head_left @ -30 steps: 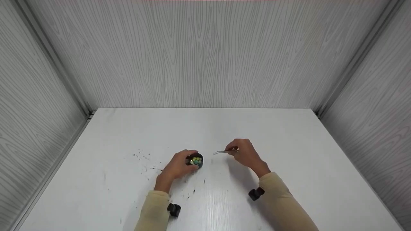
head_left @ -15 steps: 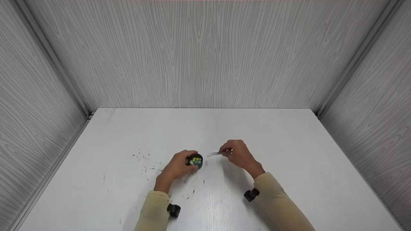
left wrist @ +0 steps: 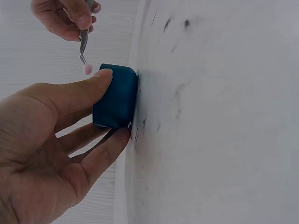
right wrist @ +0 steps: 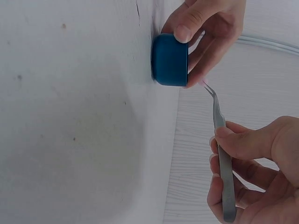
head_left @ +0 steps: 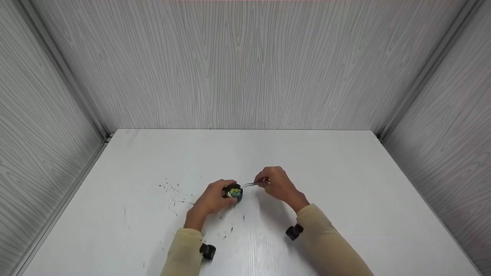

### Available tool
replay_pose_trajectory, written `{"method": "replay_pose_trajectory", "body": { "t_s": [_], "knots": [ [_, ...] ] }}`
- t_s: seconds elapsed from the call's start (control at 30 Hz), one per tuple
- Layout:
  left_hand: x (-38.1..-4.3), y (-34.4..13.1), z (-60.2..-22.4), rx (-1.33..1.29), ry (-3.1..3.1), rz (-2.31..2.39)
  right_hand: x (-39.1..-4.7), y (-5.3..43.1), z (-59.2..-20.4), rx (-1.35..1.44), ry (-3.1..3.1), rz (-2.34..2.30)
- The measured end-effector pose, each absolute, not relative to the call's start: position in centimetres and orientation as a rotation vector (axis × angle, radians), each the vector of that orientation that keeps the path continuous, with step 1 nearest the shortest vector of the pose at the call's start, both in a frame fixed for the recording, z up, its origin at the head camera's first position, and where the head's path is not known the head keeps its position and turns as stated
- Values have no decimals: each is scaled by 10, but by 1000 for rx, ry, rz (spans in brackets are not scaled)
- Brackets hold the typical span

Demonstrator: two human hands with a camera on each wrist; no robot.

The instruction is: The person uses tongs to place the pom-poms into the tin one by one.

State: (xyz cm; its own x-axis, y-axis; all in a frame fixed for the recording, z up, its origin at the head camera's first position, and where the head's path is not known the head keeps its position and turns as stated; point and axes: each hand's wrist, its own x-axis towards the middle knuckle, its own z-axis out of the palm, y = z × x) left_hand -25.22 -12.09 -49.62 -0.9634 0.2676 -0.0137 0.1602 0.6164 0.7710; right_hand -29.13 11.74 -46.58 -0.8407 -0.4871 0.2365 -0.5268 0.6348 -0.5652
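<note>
My left hand (head_left: 213, 197) grips a small teal-blue cup (left wrist: 117, 95) standing on the white table, thumb on one side and fingers on the other. Yellow, green and pale little balls (head_left: 234, 191) show inside the cup in the head view. In my right hand (head_left: 277, 184) I pinch bent-tip metal tweezers (right wrist: 226, 177). Their tips hold a small pink ball (left wrist: 87, 69), which in the left wrist view is close to the cup's rim, apart from it. Part of the cup is hidden behind my left fingers.
Dark specks and scratches (head_left: 168, 186) mark the white table (head_left: 330, 165) left of and below the cup. Grey wood-grain panels (head_left: 245, 65) enclose the back and both sides.
My right hand has moved left with the tweezers, bringing their tips from a gap on the right up to the cup's right edge. My left hand and the cup stay in place.
</note>
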Motion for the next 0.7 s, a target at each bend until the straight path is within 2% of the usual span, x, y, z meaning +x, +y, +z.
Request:
{"method": "replay_pose_trajectory", "body": {
  "t_s": [0.7],
  "knots": [
    [-252, -122, -498, 370, 2705, 1293, -292, 92, -474, 952, -2773, 904]
  ]
}}
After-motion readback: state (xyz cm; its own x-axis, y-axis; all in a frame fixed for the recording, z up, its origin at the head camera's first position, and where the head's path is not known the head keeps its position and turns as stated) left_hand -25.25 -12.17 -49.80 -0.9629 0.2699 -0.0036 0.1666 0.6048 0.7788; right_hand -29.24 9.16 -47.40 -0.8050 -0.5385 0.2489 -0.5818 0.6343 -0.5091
